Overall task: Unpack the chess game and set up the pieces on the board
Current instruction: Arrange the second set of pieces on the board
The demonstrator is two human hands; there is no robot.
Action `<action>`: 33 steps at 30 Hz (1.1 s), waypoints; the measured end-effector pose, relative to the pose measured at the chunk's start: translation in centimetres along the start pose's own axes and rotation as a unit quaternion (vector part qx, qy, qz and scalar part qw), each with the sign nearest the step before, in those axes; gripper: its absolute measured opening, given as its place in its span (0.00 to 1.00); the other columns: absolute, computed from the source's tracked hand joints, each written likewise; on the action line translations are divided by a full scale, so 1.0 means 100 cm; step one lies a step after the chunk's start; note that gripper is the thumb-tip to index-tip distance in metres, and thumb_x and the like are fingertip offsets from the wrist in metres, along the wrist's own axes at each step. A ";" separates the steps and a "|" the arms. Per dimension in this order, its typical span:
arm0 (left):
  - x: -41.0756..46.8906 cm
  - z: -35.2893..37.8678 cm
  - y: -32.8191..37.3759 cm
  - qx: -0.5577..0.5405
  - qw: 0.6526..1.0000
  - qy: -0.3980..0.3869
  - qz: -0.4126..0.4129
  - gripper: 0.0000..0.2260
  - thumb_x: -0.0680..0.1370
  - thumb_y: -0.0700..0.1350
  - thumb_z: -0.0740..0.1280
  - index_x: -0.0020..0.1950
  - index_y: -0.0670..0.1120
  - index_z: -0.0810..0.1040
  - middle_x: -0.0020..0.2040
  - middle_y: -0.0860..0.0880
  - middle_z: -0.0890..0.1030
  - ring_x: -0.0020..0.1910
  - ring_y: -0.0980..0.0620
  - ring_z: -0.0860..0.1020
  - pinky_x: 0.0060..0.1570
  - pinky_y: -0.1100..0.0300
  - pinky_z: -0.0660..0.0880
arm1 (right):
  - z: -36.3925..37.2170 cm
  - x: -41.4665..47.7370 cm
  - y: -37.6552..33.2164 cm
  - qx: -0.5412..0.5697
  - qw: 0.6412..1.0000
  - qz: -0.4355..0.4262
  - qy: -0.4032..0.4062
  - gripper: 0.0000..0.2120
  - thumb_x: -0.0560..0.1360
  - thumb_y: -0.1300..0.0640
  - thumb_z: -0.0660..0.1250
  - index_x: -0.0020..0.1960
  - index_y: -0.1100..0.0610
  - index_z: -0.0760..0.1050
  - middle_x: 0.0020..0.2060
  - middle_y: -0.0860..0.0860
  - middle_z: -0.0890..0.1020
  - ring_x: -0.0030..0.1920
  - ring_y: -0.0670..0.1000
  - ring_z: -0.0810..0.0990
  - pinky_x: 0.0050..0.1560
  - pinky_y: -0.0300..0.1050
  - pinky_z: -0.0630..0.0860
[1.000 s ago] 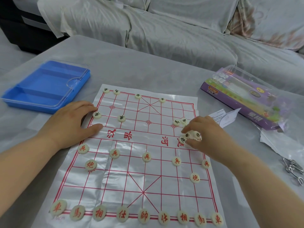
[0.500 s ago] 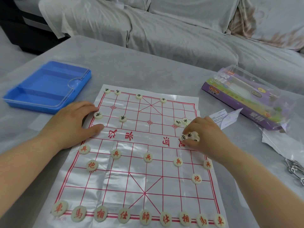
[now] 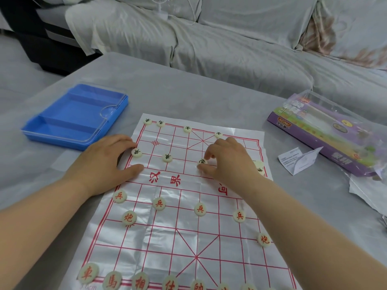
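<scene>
nearest, along the 6 o'clock edge of the board [image 3: 167,248], stands the red back row [image 3: 140,282]: five pieces show whole, and more toward the right are cut by the frame edge. farther up, two red cannons [image 3: 129,217] sit at 8 and 4 o'clock. beyond them four red soldiers [image 3: 159,203] show in one line, and the right forearm covers the line's right end.

past the river text, the left hand [image 3: 109,162] lies flat on the 9 o'clock edge of the board, its grip apart, fingers straight, thumb on the sheet. its forefinger tip is just beside the first black soldier [image 3: 136,152]. the second black soldier [image 3: 167,157] lies alone to its right. the right hand [image 3: 228,162] is slightly toward 1 o'clock from the middle. its grip is clamped on the third black piece [image 3: 202,161], thumb and forefinger pinching it where it lies on the sheet. one half-hidden piece [image 3: 259,166] shows at 3 o'clock by the right wrist; its mark i cannot read.

along the 12 o'clock edge four pieces make the black back row [image 3: 187,129].

on the tabletop [image 3: 188,91] are one blue tray [image 3: 73,118] with a clear lid at 10 o'clock, one purple box [image 3: 326,132] in clear wrap at 2 o'clock, one folded paper slip [image 3: 297,160] between box and board, and crumpled film [image 3: 366,193] at 3 o'clock. farthest is a sofa [image 3: 230,49] under a grey cover.
</scene>
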State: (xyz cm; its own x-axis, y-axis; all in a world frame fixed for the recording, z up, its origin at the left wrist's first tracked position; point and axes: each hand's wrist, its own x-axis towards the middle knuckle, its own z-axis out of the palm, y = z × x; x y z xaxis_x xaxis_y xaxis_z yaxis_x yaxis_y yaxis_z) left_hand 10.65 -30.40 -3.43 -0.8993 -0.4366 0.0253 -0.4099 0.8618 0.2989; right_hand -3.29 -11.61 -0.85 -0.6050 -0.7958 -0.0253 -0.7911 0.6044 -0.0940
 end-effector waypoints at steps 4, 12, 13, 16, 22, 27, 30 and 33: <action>0.000 0.000 -0.002 -0.003 1.000 0.002 0.005 0.28 0.71 0.59 0.65 0.69 0.51 0.65 0.69 0.53 0.66 0.66 0.53 0.65 0.65 0.58 0.63 | 0.003 0.003 -0.001 0.036 0.999 0.016 -0.031 0.19 0.74 0.44 0.63 0.60 0.52 0.72 0.56 0.49 0.75 0.55 0.49 0.68 0.55 0.41 0.64; -0.001 0.000 -0.003 -0.005 1.000 -0.001 0.007 0.28 0.71 0.60 0.64 0.69 0.52 0.64 0.68 0.54 0.66 0.66 0.54 0.65 0.64 0.59 0.63 | 0.004 -0.001 0.001 0.078 0.996 0.012 -0.031 0.17 0.74 0.50 0.64 0.62 0.50 0.71 0.56 0.48 0.75 0.56 0.48 0.68 0.52 0.37 0.61; 0.000 0.000 -0.003 -0.005 1.000 -0.001 0.007 0.28 0.71 0.60 0.64 0.69 0.52 0.64 0.68 0.54 0.66 0.66 0.54 0.65 0.64 0.59 0.63 | 0.004 0.000 0.000 0.080 0.996 0.010 -0.033 0.17 0.74 0.50 0.64 0.62 0.50 0.71 0.56 0.48 0.75 0.56 0.48 0.68 0.52 0.36 0.61; -0.001 0.000 -0.003 -0.005 1.000 -0.002 0.006 0.28 0.71 0.60 0.64 0.69 0.52 0.64 0.69 0.55 0.66 0.66 0.54 0.65 0.64 0.59 0.63 | 0.004 0.003 -0.001 0.092 0.995 0.005 -0.045 0.15 0.75 0.52 0.63 0.61 0.51 0.73 0.56 0.49 0.75 0.56 0.49 0.68 0.53 0.37 0.62; -0.001 0.000 -0.003 -0.007 1.000 0.000 0.011 0.28 0.71 0.60 0.64 0.69 0.52 0.64 0.68 0.55 0.66 0.66 0.55 0.65 0.64 0.60 0.63 | 0.003 0.018 -0.008 0.120 0.992 0.028 -0.038 0.14 0.74 0.51 0.65 0.58 0.54 0.75 0.53 0.49 0.78 0.53 0.48 0.70 0.52 0.38 0.66; 0.000 0.001 -0.005 -0.007 1.000 -0.003 0.014 0.29 0.72 0.61 0.62 0.70 0.54 0.62 0.70 0.56 0.64 0.67 0.56 0.63 0.66 0.60 0.62 | 0.000 0.045 -0.032 0.181 0.983 0.011 0.005 0.13 0.75 0.56 0.64 0.59 0.55 0.75 0.52 0.50 0.78 0.56 0.50 0.71 0.50 0.36 0.64; 0.000 0.002 -0.008 -0.008 1.000 0.000 0.019 0.29 0.71 0.62 0.62 0.70 0.55 0.62 0.70 0.57 0.63 0.68 0.57 0.62 0.66 0.61 0.61 | 0.000 0.063 -0.049 0.192 0.981 -0.014 -0.004 0.13 0.75 0.60 0.64 0.58 0.55 0.75 0.53 0.51 0.78 0.56 0.51 0.72 0.47 0.33 0.62; 0.001 0.002 -0.009 -0.013 0.999 0.009 0.031 0.28 0.72 0.62 0.61 0.70 0.55 0.62 0.69 0.58 0.62 0.67 0.58 0.62 0.66 0.62 0.61 | 0.003 0.075 -0.059 0.177 0.983 -0.024 -0.035 0.14 0.74 0.61 0.64 0.59 0.55 0.76 0.55 0.52 0.77 0.56 0.51 0.73 0.49 0.35 0.65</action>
State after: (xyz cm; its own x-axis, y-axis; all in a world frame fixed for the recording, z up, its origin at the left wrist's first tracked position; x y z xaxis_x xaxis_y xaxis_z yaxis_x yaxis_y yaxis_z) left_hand 10.94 -31.17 -3.84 -0.9195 -0.3883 0.0618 -0.3499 0.8798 0.3218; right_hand -3.11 -21.19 -0.78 -0.5507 -0.8309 -0.0793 -0.7301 0.5256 -0.4367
